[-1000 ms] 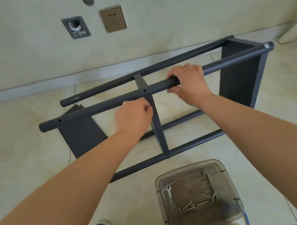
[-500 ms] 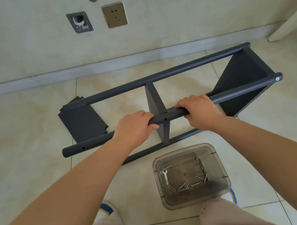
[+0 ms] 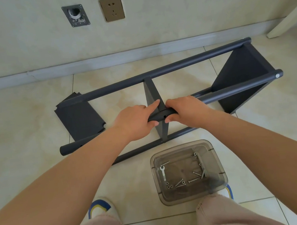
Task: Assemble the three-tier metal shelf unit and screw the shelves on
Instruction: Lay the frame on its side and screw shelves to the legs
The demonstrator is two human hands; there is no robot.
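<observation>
Dark grey metal shelf unit point(image 3: 159, 85), made of round tubes and flat panels, lies on its side on pale floor tiles point(image 3: 25, 116) at the centre of the view, its long tubes running from 8 o'clock to 2 o'clock. A person's left hand point(image 3: 135, 120) and right hand point(image 3: 186, 111) each grasp the nearest upper tube point(image 3: 233, 89) on either side of the middle shelf panel point(image 3: 152, 93), left forefinger stretched onto the panel. At 5 o'clock, a clear plastic tub point(image 3: 217, 162) holds loose screws point(image 3: 180, 183) and a small spanner point(image 3: 163, 173).

Hidden under the left hand point(image 3: 135, 121) and right hand point(image 3: 184, 112), part of the near pole point(image 3: 233, 89); too small to count, screws point(image 3: 180, 183).
</observation>
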